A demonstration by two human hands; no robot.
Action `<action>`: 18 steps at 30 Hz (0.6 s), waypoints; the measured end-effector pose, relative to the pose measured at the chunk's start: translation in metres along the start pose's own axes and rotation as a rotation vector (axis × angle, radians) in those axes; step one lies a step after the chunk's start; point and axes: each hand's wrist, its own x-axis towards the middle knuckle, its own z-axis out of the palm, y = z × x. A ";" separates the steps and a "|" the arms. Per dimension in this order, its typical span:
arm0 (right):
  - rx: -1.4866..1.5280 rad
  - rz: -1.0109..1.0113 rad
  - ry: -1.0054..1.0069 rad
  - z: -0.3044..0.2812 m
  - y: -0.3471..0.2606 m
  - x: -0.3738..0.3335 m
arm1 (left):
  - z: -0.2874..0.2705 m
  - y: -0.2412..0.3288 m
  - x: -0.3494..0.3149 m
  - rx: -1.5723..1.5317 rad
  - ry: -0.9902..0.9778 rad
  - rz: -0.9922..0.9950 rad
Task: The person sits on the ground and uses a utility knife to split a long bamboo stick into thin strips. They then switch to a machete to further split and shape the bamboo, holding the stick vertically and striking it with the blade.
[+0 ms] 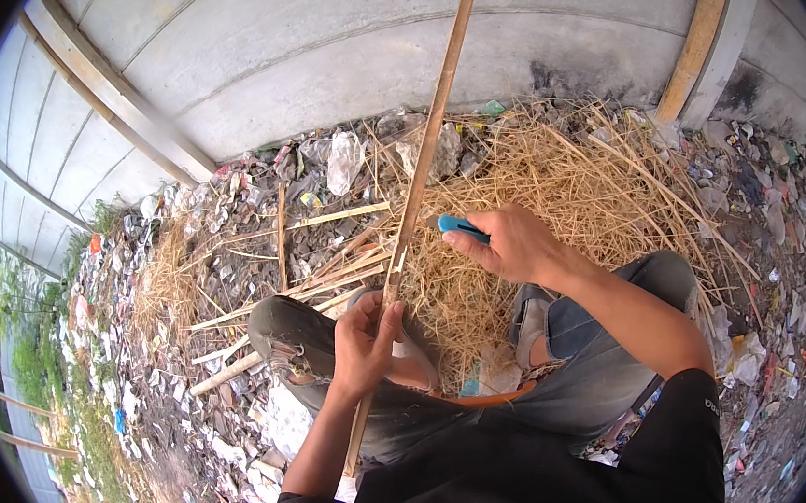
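Note:
My left hand is closed round a long, thin bamboo strip near my left knee. The strip slants up and away to the right, its far end in front of the wall, while its near end passes down beside my left forearm. A paler, scraped patch shows on it just above my left fingers. In my right hand is a blue-handled utility knife, gripped in a fist to the right of the strip. Its tip points left toward the strip, with a small gap between them. The blade is hard to make out.
Between and beyond my bent legs lies a heap of straw-coloured shavings. Several cut bamboo pieces lie on the left. Litter covers the ground around me. A concrete panel wall with a wooden post stands ahead.

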 end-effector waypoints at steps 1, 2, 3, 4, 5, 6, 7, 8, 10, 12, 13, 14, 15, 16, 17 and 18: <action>0.015 -0.027 -0.001 0.006 -0.006 -0.005 | 0.004 0.005 0.003 0.014 -0.019 0.002; 0.029 -0.054 -0.001 0.011 -0.012 -0.009 | 0.009 0.005 0.007 0.008 -0.016 0.036; 0.046 -0.083 -0.003 0.016 -0.017 -0.011 | 0.011 0.006 0.009 0.011 -0.031 0.032; 0.077 -0.063 -0.058 0.013 -0.029 -0.015 | 0.013 0.007 0.010 0.013 -0.046 0.028; 0.070 -0.066 -0.072 0.018 -0.030 -0.016 | 0.015 0.007 0.012 0.016 -0.061 0.024; 0.062 -0.068 -0.084 0.023 -0.029 -0.018 | 0.016 0.009 0.013 0.046 -0.060 0.023; 0.054 -0.070 -0.096 0.026 -0.028 -0.020 | 0.017 0.012 0.014 0.076 -0.059 0.022; 0.049 -0.056 -0.116 0.025 -0.026 -0.020 | 0.019 0.014 0.014 0.105 -0.059 0.021; 0.030 -0.054 -0.107 0.027 -0.024 -0.021 | 0.023 0.016 0.011 0.077 -0.024 0.023; 0.043 -0.049 -0.128 0.026 -0.027 -0.023 | 0.024 0.012 0.007 0.083 -0.006 0.039; 0.066 -0.045 -0.154 0.021 -0.032 -0.024 | 0.021 0.006 0.004 0.102 -0.006 0.055; 0.089 -0.041 -0.179 0.019 -0.036 -0.025 | 0.020 0.001 0.003 0.122 -0.005 0.070; 0.081 -0.054 -0.184 0.021 -0.036 -0.027 | 0.020 0.000 0.002 0.131 -0.002 0.077; 0.074 -0.067 -0.188 0.024 -0.035 -0.030 | 0.020 -0.002 0.002 0.141 0.001 0.083; 0.066 -0.081 -0.193 0.026 -0.036 -0.032 | 0.020 -0.002 0.001 0.152 0.004 0.090; 0.045 -0.080 -0.183 0.027 -0.037 -0.032 | 0.019 -0.002 0.000 0.178 0.017 0.095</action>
